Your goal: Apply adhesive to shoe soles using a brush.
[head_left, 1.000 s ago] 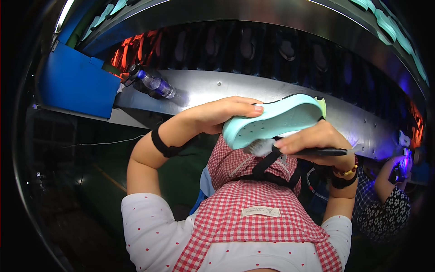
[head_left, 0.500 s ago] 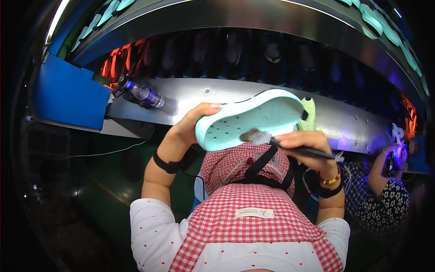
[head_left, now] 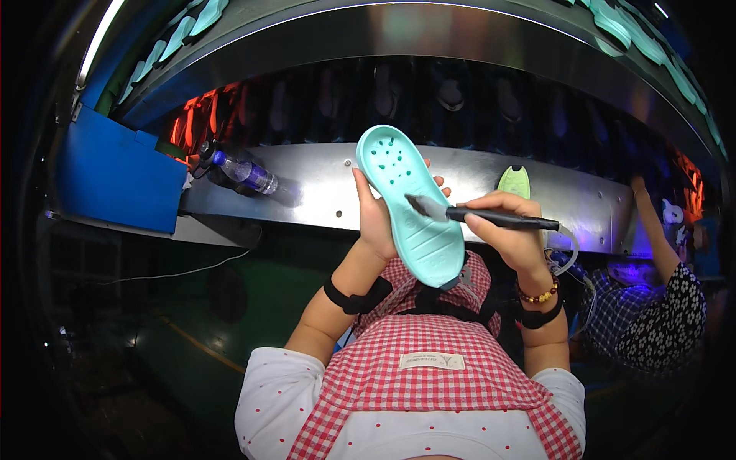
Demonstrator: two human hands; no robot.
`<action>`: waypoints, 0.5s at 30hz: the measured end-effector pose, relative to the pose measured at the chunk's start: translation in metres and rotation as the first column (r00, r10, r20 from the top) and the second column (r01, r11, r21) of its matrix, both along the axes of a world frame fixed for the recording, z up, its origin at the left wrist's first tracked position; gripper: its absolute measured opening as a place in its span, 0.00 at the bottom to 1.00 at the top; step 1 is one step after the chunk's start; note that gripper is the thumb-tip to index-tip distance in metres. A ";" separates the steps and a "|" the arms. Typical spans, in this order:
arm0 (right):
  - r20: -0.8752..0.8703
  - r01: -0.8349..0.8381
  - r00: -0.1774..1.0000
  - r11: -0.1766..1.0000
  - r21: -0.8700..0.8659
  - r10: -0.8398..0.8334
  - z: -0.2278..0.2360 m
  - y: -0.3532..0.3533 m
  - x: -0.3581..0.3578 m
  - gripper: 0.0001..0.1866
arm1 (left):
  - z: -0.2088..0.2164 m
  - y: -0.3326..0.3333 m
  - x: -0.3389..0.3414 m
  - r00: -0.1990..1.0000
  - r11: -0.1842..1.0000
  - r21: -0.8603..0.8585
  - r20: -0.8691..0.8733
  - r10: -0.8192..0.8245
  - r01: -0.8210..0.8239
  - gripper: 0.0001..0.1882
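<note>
A mint-green foam shoe sole stands on a slant before me, small holes at its far end and curved grooves at its near end. My left hand grips it by the edges, thumb on the left and fingertips showing past the right side. In my right hand is a flat brush with a black handle, pinched like a pen. Its bristles lie over the middle of the sole; whether they touch it, I cannot tell. A pale, clear tube hangs by the handle's rear end, near my wrist.
On the metal bench lie a plastic bottle at left and a lime-green shoe piece at right. Dark shoe parts line the recess behind. A blue panel stands left. A co-worker reaches toward the bench at far right.
My left hand has moved right and turned the sole from lying sideways to pointing away from me, a grooved face now showing. The brush has stayed over it. The co-worker's arm has stretched forward.
</note>
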State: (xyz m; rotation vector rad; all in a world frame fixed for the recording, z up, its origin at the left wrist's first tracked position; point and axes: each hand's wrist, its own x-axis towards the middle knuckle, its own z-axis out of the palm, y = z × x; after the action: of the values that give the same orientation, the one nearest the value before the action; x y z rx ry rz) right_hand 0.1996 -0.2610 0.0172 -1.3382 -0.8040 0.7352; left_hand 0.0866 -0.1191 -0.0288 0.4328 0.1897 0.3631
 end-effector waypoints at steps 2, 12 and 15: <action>0.445 -0.026 0.896 0.996 0.084 -0.014 -0.003 0.008 -0.002 0.11 | -0.004 0.002 0.001 0.999 0.999 0.030 0.024 0.037 -0.038 0.46; 0.420 -0.161 0.894 0.987 -0.031 0.159 0.031 -0.014 -0.002 0.10 | 0.012 0.005 -0.001 0.990 0.991 0.053 0.075 0.119 -0.123 0.48; 0.448 -0.136 0.889 0.989 0.051 0.099 0.022 0.002 -0.013 0.10 | 0.019 -0.009 0.002 0.990 0.993 0.025 0.079 0.116 -0.119 0.48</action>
State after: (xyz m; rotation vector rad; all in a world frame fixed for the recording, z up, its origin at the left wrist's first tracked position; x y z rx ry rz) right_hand 0.1868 -0.2590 0.0393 -1.4127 -1.2775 0.4843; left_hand 0.0885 -0.1280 -0.0099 0.4374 0.1350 0.4982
